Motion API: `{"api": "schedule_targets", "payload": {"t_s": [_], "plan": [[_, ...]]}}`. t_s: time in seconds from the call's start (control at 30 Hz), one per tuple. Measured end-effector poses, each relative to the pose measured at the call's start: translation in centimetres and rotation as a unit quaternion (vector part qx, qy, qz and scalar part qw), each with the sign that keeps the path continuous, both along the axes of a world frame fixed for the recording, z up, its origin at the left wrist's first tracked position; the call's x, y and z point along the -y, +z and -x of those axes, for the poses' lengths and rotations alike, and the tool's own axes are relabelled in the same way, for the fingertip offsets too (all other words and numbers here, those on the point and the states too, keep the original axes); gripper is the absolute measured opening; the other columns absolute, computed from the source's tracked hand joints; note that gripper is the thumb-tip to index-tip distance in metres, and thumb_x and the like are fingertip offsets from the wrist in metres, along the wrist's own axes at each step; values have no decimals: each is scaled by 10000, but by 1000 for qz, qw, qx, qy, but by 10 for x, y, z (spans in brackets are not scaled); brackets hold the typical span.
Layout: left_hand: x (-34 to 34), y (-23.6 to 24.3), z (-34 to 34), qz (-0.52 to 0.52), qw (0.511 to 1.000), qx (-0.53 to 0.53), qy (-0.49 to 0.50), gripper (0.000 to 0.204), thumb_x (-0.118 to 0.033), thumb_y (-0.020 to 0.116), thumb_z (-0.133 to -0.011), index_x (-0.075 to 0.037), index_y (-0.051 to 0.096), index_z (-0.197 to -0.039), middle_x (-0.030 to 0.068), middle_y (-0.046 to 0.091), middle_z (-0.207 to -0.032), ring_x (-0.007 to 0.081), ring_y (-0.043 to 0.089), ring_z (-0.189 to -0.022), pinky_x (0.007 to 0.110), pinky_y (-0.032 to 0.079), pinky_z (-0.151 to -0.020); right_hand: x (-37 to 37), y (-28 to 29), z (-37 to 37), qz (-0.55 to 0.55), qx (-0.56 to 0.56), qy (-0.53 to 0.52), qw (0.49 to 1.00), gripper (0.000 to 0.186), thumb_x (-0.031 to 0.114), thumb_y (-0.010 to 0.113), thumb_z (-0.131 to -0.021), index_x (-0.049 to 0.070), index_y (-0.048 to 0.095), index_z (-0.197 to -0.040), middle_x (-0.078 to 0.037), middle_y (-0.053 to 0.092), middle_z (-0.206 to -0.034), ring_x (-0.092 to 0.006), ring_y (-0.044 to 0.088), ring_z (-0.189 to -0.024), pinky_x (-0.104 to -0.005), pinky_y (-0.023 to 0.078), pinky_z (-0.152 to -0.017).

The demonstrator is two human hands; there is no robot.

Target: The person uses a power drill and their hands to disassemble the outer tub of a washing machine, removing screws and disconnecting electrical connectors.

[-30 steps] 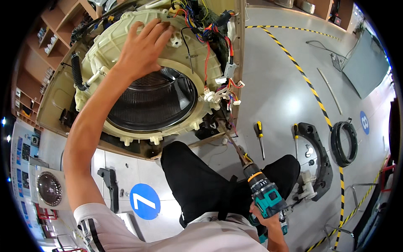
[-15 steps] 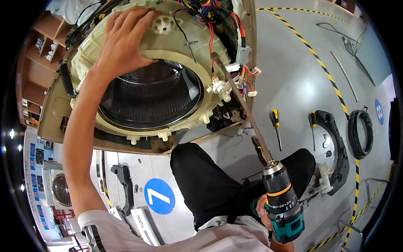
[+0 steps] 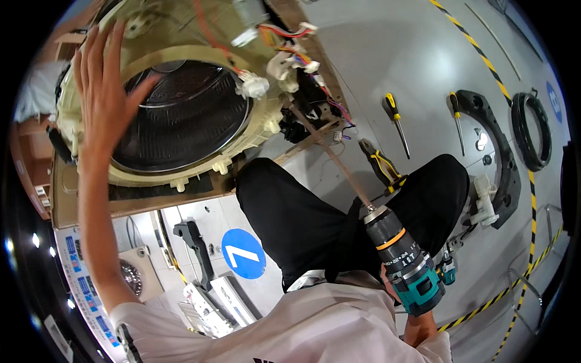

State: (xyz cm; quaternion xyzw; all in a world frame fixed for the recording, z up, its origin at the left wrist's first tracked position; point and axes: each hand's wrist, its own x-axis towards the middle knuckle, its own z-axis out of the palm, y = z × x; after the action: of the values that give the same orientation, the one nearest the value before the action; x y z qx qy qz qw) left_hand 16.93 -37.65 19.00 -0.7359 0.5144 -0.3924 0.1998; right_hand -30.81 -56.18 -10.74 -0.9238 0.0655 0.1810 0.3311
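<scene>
1. L hand [image 3: 108, 100]: raised over L side of the cream tub front [image 3: 175, 27]; fingers nearly straight & a little apart, w/ thumb well out to the side. Nothing in its hold; whether it touches the tub I can't tell from here.
2. R hand [image 3: 390, 285]: low, nr the person's lap, wrapped abt a teal-&-blk cordless drill [image 3: 404, 266]. Fingers mostly hidden by the tool body; can't tell how tightly they curl.
3. Drill position: by the R thigh, chuck fwd. Long, thin bit [image 3: 342, 171] slants fwd & L over the floor [image 3: 363, 54]; far end nr the R edge of the tub, contact unclear.
4. Washing machine: dark metal drum [image 3: 181, 136] seen thru the tub's round opening; tan cabinet [image 3: 66, 193] around it.
5. Wiring, R of opening: white connector [image 3: 253, 86] w/ blurred red wire [image 3: 209, 30]; white plug [image 3: 308, 29] farther R.
6. Floor, R side: yellow-&-blk pliers [image 3: 381, 164] nr R knee; first screwdriver [image 3: 396, 124] & second screwdriver [image 3: 458, 121] beyond; arc-shaped blk counterweight [image 3: 505, 163] w/ white pump-like part [image 3: 484, 202] at its nr end; blk ring [image 3: 518, 130] just beside, to the R.
7. Floor, L of legs: blue disc [image 3: 239, 248] & long blk bracket [image 3: 198, 254], side by side.
</scene>
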Motion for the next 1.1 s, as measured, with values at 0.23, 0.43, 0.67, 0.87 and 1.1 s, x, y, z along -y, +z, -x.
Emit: {"api": "schedule_targets", "payload": {"t_s": [0.23,0.43,0.67,0.87,1.1], "plan": [[-21,-135,46,-55,920,-355,155,528,-248,706,-710,-2,510,-1135,192,555,-1074,360,508,-1024,410,386,-909,25,-21,5,-228,167,-151,947,441,300,612,-758,48,533,-1111,-79,608,-905,-212,571,-823,-331,462,-732],[-11,-236,-33,121,704,-611,340,905,-402,754,-672,112,302,-1265,221,477,-1244,285,458,-1164,325,358,-971,81,-6,-1,-231,159,-137,950,468,311,629,-737,34,513,-1096,-88,596,-839,-222,563,-756,-326,455,-681],[21,-258,-31,243,609,-714,245,602,-186,755,-715,13,444,-1191,100,540,-1132,173,531,-996,297,408,-878,112,4,-46,-211,179,-110,955,429,288,652,-697,39,519,-1021,-94,581,-795,-247,559,-711,-337,454,-645],[9,-272,-41,286,629,-699,183,627,-152,739,-725,7,391,-1222,96,525,-1130,183,520,-1006,304,403,-882,101,-32,-89,-250,213,-82,941,397,268,671,-664,44,524,-957,-99,569,-758,-269,555,-674,-346,454,-615],[-7,-274,-63,273,685,-657,156,581,-131,746,-698,23,432,-1161,96,538,-1055,178,524,-941,293,414,-833,91,-86,-119,-308,263,-55,913,363,244,694,-624,48,530,-882,-104,555,-714,-293,551,-630,-357,453,-579]]}}
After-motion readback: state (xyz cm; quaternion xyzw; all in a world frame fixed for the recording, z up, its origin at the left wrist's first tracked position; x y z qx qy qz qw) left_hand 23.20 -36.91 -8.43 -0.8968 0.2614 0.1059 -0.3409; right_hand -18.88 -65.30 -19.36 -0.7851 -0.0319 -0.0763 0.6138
